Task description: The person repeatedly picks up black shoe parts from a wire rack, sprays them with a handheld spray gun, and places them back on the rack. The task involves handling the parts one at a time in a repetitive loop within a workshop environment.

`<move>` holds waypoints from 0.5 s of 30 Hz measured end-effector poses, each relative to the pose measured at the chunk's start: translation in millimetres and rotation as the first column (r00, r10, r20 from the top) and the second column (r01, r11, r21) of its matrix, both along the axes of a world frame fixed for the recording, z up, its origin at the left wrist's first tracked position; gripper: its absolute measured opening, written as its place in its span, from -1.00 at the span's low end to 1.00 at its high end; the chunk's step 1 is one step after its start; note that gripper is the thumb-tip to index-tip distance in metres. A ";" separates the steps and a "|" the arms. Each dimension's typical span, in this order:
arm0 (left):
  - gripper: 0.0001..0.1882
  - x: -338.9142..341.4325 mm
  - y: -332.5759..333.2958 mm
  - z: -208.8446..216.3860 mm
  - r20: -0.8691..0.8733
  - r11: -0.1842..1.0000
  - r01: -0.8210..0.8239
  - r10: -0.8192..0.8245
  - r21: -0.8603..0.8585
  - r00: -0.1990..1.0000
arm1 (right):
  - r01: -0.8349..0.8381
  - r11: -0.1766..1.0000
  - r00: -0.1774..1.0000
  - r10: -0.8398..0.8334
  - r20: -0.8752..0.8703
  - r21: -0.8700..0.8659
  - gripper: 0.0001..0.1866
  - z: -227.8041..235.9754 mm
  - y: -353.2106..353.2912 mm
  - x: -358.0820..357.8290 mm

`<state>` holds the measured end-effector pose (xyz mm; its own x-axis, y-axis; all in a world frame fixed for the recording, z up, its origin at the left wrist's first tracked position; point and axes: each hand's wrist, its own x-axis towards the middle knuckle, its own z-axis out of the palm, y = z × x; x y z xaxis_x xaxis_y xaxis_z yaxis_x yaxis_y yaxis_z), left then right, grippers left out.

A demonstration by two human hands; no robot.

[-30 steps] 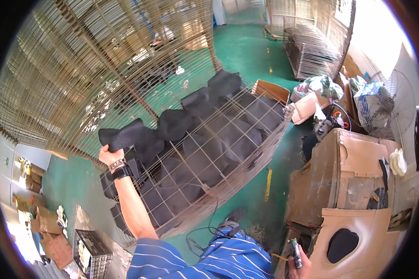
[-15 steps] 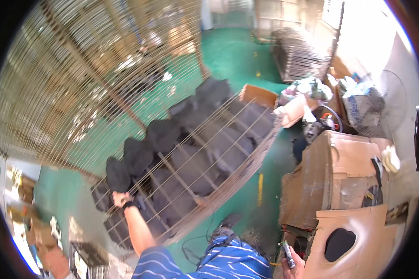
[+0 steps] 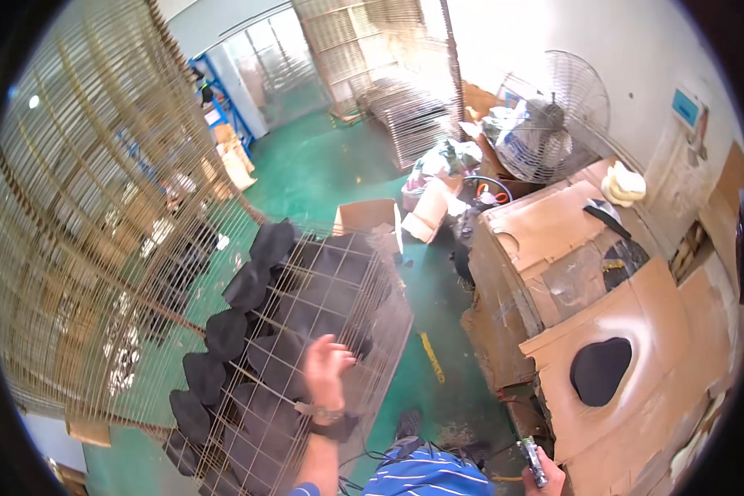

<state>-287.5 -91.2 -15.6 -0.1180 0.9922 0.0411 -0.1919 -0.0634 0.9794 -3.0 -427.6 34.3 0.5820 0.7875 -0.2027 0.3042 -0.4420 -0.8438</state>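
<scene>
My left hand (image 3: 326,372), with a dark band at the wrist, is held over a wire rack (image 3: 398,324). Its fingers are partly bent and apart, and nothing is in them. Rounded black pads (image 3: 226,333) lie in an overlapping row along the rack's left side, with more black sheets among the wires. At the lower right, my right hand (image 3: 547,478) is closed round a small, dark, cylindrical tool (image 3: 532,463) with a lighter tip; its exact kind cannot be made out. Beside that hand, one black pad (image 3: 601,371) lies on a cardboard sheet (image 3: 546,351).
Tall wire racks (image 3: 74,273) stand at the left. A cardboard box (image 3: 504,331) is on the right, with a pale rounded object (image 3: 623,183) on top. Behind it are a large fan (image 3: 566,116) and plastic bags (image 3: 446,161). Cables lie near my feet.
My left hand has left the pads at the rack's near left end and moved right, its fingers now apart. The view has turned rightward. My right hand still holds the tool.
</scene>
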 end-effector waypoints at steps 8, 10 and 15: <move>-0.68 124.2 -39.5 -111.8 -0.276 0.830 0.494 -0.553 -0.258 0.786 | 0.335 0.942 0.942 -0.335 -0.018 0.003 -0.56 9.9 -91.6 39.9; -0.67 136.5 -50.6 -127.7 -0.348 0.783 0.519 -0.619 -0.343 0.704 | 0.386 0.922 0.923 -0.386 -0.004 -0.020 -0.55 17.4 -109.5 49.9; -0.60 148.7 -56.7 -190.3 -0.460 0.673 0.543 -0.740 -0.503 0.491 | 0.481 0.876 0.871 -0.483 0.093 0.039 -0.60 14.6 -143.2 65.3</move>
